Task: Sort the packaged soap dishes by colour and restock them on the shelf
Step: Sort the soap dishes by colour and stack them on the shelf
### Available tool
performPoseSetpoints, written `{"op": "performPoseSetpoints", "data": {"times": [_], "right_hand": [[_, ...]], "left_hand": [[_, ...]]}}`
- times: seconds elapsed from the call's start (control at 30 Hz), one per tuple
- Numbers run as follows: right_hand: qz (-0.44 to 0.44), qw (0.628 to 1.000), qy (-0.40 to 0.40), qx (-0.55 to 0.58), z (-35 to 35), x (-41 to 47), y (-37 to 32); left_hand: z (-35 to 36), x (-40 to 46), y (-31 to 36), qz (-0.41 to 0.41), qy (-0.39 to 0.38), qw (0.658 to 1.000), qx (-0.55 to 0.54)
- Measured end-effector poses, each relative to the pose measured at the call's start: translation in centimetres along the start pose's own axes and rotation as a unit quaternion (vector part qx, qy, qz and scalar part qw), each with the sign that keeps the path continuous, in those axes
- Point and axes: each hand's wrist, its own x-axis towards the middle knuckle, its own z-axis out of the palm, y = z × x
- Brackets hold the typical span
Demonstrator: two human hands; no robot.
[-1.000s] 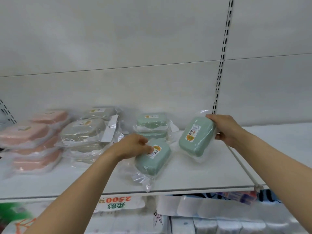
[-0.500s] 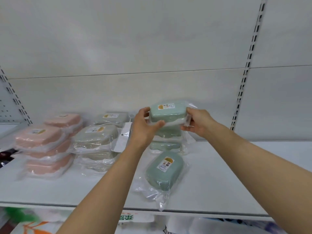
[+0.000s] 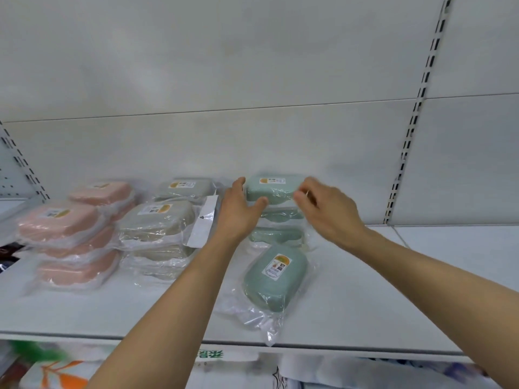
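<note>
the top green soap dish is seated on the green stack at the back of the shelf. the left hand is held against its left end, fingers fairly straight along the side and the thumb laid across the front edge. the right hand is blurred at its right end; its fingers are curled at the wrapper, but whether the film is pinched or only touched cannot be told.

to finish this step well, the package should be squared over the two below it before the hands are lifted, since the loose film is likely to be slippery and a skewed top piece could slide off. light, even pressure from both ends should be enough; the wrapper should not be dragged as the fingers are drawn away.

one more green soap dish is lying flat and alone nearer the front edge, tilted, so the stacking is judged not yet done.

to the left, a grey stack and a pink stack are set side by side, each with another pile behind. the shelf is white and smooth, backed by a pale panel with a slotted upright on the right. printed packs are seen on the level below.
</note>
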Motion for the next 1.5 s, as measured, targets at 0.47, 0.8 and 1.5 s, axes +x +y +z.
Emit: {"op": "performPoseSetpoints", "data": {"times": [0.47, 0.8, 1.5], "right_hand": [[-0.043, 0.860, -0.472, -0.190, -1.2, -5.2, -3.8], [-0.086, 0.926, -0.293, -0.221, 0.4, -7.3, 0.2], [-0.059, 0.984, -0.020, -0.169, -7.3, -16.7, 11.3]], "left_hand": [[-1.2, -1.7, 1.1, 0.017, -0.054, 0.998, -0.014], [-1.5, -3.7, -0.1, 0.021, -0.047, 0.997, -0.057], [8.6, -17.9, 5.6, 0.274, -0.010, 0.949, 0.156]]}}
